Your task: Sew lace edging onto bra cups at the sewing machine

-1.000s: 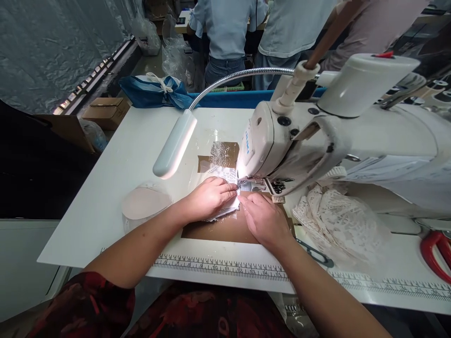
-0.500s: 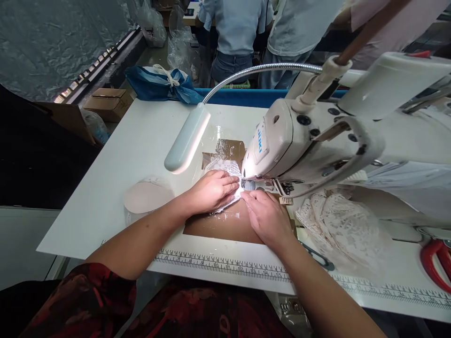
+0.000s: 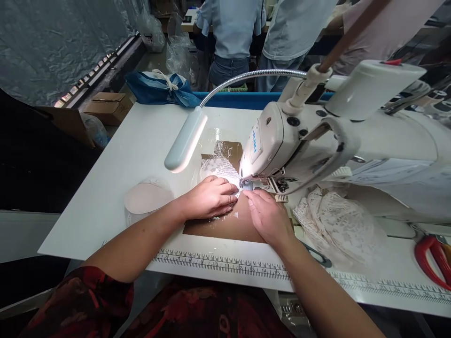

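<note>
The lace piece (image 3: 219, 167) lay flat on the counter (image 3: 116, 155) under the sewing machine (image 3: 282, 141) head, running from the needle out toward 11 o'clock, past the left hand (image 3: 207, 199). That hand lay flat on the lace, its fingers (image 3: 225, 190) straight and close together, tips pointing at 3 o'clock toward the presser foot (image 3: 246, 184). The right hand (image 3: 269, 218) rested at 5 o'clock of the foot, fingers together and slightly curled, tips pressing the lace edge just beside the foot. Both hands sat about equally near the needle, neither gripping anything. The lamp (image 3: 186, 141) hung over the lace at 10 o'clock. More lace (image 3: 338, 225) was heaped at 3 o'clock, with scissors (image 3: 431, 253) beyond.
</note>
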### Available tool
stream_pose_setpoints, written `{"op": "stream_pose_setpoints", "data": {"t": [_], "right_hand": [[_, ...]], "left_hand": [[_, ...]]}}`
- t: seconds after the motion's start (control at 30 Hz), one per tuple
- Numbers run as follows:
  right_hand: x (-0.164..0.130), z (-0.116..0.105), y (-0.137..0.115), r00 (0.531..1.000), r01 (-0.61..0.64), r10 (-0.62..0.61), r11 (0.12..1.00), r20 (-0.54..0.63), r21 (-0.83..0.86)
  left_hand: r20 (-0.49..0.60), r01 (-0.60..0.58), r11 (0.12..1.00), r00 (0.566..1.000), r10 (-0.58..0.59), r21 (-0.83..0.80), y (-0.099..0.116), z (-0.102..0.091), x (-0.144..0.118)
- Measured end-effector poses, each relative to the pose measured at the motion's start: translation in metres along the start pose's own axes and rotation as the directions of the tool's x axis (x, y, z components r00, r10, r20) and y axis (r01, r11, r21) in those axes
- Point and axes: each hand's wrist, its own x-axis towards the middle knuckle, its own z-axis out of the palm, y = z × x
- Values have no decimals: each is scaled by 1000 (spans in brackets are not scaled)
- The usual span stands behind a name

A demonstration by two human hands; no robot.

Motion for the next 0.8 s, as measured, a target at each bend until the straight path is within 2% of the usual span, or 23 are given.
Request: {"op": "stream_pose_setpoints", "data": {"t": [0.13,0.27,0.53,0.8], "right_hand": [[1,-3,-6,994,85,-81,995,76,-46],[1,-3,-10,991,74,-57,987,121,-141],[3,-2,-11,997,19,-7,989,81,-149],[2,1,-9,998,12,-3,990,69,-137]], "left_hand": [[8,-41,999,999,41,-8,-3,-1,0],[30,-73,997,997,72,23,-6,1,-1],[-15,55,998,998,-55,39,5,8,5],[6,104,994,994,-105,32,9,4,8]]}}
